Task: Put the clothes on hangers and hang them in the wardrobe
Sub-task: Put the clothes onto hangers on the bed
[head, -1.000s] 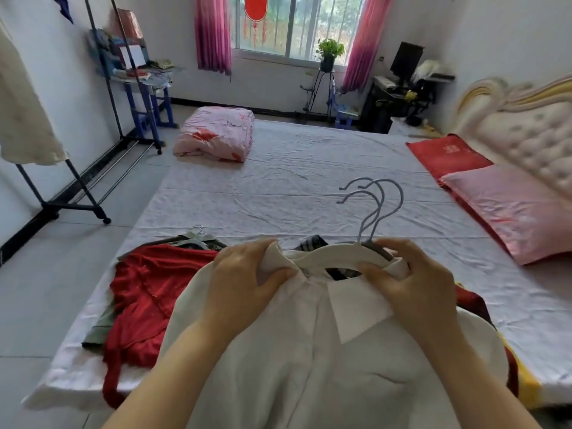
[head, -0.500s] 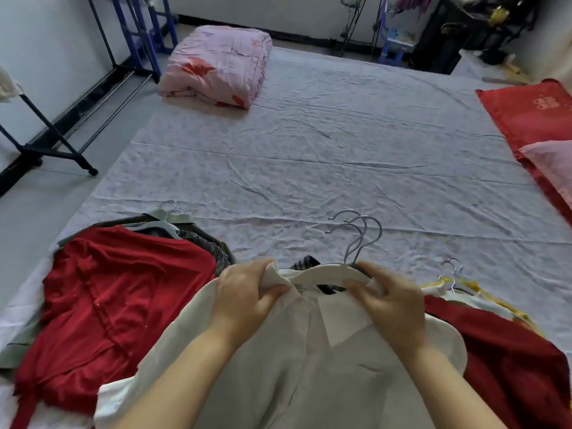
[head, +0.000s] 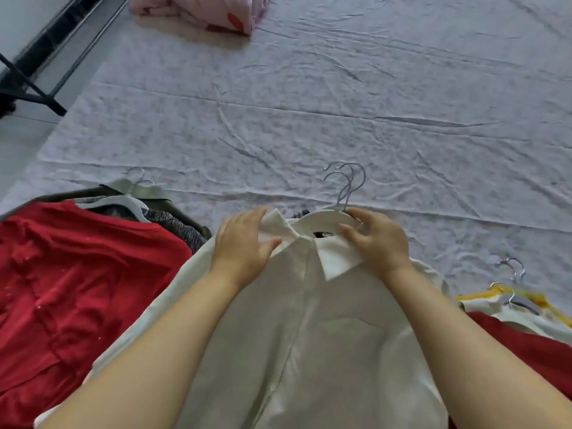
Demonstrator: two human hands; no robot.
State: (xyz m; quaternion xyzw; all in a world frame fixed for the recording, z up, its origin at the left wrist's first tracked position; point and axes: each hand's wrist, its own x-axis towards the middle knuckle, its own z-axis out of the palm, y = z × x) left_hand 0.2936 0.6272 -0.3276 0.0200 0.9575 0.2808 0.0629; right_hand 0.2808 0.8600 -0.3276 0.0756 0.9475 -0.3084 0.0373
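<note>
1. A creased pale bedsheet [head: 309, 125] is covering the bed; a folded pink quilt [head: 201, 9] is lying at the far end, w/ a dark rack base [head: 28, 91] on the floor at left.
2. A white collared shirt [head: 309, 335] is lying on the near edge, btwn a red garment [head: 77, 274] and other hangered clothes at right.
3. Left hand [head: 241, 246] is pinching the collar's left side; right hand [head: 380, 239] is gripping the white hanger [head: 322, 218] and the collar together.
4. Step, as I judge it: seating the hanger in the shoulders.
5. Next probably needs the collar squared, then lifting by the hook [head: 348, 184] toward the rack.
</note>
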